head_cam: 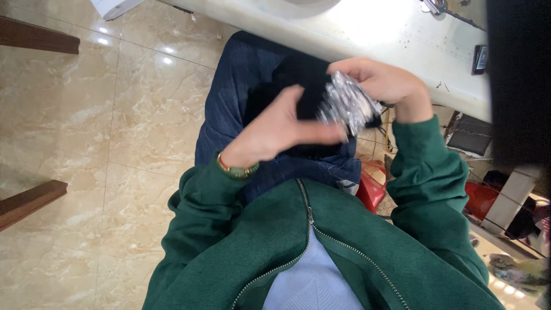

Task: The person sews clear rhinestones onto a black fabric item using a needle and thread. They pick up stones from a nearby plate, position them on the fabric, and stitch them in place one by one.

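Fingers [336,133] of both hands pinch black cloth [298,74] — silver sequined patch [344,103] between.

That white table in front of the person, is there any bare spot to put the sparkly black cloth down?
The white table looks bare in its middle stretch, between the bowl-like rim at the top edge and the small dark object near its right end. It is crowded lower down: the left hand and right hand hold the black cloth with its silver sequins over the lap.

Glossy beige marble floor [86,115], white countertop [367,40], dark wooden furniture legs [34,35], red stool [372,192]
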